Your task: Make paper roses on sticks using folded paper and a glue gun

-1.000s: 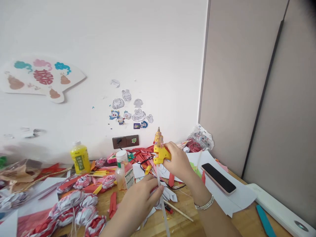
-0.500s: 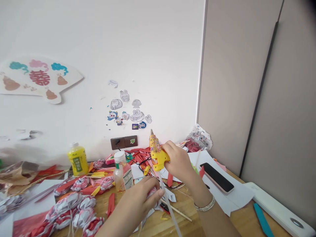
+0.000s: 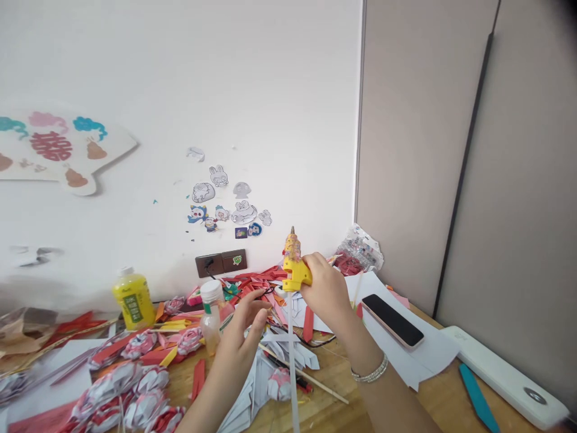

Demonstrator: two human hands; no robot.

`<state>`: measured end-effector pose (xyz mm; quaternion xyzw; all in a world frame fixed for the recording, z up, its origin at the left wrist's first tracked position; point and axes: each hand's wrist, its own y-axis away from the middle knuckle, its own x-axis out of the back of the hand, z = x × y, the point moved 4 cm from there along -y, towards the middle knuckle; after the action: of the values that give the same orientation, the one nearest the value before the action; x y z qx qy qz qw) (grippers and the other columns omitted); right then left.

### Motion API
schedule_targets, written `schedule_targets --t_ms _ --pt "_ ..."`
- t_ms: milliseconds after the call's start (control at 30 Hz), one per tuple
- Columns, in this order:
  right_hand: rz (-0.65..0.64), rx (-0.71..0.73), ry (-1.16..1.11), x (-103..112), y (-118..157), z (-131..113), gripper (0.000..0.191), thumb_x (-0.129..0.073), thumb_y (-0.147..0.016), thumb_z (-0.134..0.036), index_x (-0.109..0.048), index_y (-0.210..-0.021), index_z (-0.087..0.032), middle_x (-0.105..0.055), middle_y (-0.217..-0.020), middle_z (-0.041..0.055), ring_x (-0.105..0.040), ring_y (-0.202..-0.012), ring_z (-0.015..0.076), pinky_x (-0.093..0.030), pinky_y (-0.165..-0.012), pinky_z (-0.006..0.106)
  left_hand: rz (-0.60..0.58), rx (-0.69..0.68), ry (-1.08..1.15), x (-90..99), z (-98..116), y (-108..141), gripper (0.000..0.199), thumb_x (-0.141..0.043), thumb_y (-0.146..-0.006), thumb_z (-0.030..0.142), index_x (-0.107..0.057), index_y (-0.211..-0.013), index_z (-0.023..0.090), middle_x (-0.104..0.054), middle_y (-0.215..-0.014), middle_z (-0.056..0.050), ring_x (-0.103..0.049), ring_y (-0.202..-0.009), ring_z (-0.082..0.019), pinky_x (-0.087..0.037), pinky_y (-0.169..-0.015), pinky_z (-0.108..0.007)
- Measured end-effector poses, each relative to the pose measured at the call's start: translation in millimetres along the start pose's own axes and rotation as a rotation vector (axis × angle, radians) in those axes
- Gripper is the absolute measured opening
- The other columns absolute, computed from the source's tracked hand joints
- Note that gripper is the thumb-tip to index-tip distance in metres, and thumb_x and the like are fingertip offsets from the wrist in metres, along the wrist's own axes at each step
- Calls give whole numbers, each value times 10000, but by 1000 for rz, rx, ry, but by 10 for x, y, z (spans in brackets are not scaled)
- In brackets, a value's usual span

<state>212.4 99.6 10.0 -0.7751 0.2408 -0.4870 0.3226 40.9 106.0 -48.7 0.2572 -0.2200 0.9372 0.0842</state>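
Note:
My right hand grips the yellow hot glue gun, its metal tip pointing up. A long translucent glue stick hangs down out of its rear end. To the left, my left hand is raised with the fingers apart and nothing visible in it. Behind that hand stands a clear bottle with a white cap. Below the hands lie folded white paper strips, a red-and-white paper flower and a thin wooden stick.
On the left are more paper flowers and a yellow bottle. Red paper strips pile against the wall below a socket. A phone rests on white paper at right, near a long white device.
My left hand has lifted and spread its fingers, moving left and uncovering the paper flower and strips. The glue gun has risen slightly, now more upright. The view has shifted a little right.

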Motion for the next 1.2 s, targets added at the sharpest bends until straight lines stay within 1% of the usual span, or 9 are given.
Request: schedule_targets --t_ms 33,100,133,267,467,767,867,1000,1200 --pt "9 2 4 2 5 -27 149 -552 -747 -126 -509 -864 -206 -574 -858 11 -545 -694 182 -270 -542 273 14 -35 50 30 106 39 478 -263 -896 476 -263 -1290 205 -582 -1138 -109 -576 -1050 -197 -425 -918 -352" --pt "33 13 18 9 21 -94 147 -552 -737 -119 -510 -852 -202 -573 -843 12 -547 -702 186 -273 -543 278 33 -82 181 65 280 129 547 -489 -826 456 -294 -1286 235 -596 -1082 -83 -609 -971 -199 -470 -862 -347" --pt "46 23 27 13 34 -132 147 -548 -733 -114 -510 -845 -200 -572 -832 12 -548 -703 187 -276 -543 281 22 -82 181 62 338 170 535 -539 -814 406 -327 -1278 246 -596 -1073 -72 -612 -956 -193 -471 -864 -346" --pt "78 83 68 19 93 -283 191 -517 -690 -71 -502 -825 -204 -568 -817 13 -549 -704 190 -284 -548 286 49 -96 297 50 450 243 442 -582 -788 289 -412 -1193 246 -614 -891 -12 -638 -768 -162 -517 -751 -330" --pt "105 118 90 39 134 -360 215 -491 -661 -56 -480 -813 -208 -555 -786 22 -540 -674 190 -292 -540 282 76 -87 327 112 520 254 387 -566 -766 282 -490 -1141 225 -574 -681 45 -624 -570 -146 -516 -597 -298" --pt "78 165 125 -7 171 -417 261 -487 -661 -19 -462 -834 -213 -544 -808 24 -546 -685 190 -319 -521 278 116 -42 200 213 565 315 388 -526 -786 346 -546 -1154 222 -546 -622 44 -482 -442 -111 -404 -446 -249" --pt "66 191 130 -35 187 -461 269 -502 -669 -8 -461 -842 -210 -542 -816 23 -546 -678 182 -323 -506 276 112 0 306 219 619 349 431 -545 -779 355 -483 -1184 221 -514 -580 64 -441 -420 -101 -364 -407 -226" --pt "60 190 151 -58 199 -503 242 -529 -715 -21 -468 -860 -205 -543 -819 23 -546 -654 175 -331 -492 274 168 98 504 225 668 372 505 -586 -759 341 -406 -1222 251 -482 -538 97 -384 -367 -78 -304 -367 -194" --pt "64 171 212 -93 209 -534 227 -530 -764 -24 -488 -905 -197 -576 -839 38 -571 -678 190 -364 -506 281 221 140 707 145 476 266 549 -676 -674 405 -395 -1117 242 -563 -488 100 -322 -244 -50 -286 -293 -179"
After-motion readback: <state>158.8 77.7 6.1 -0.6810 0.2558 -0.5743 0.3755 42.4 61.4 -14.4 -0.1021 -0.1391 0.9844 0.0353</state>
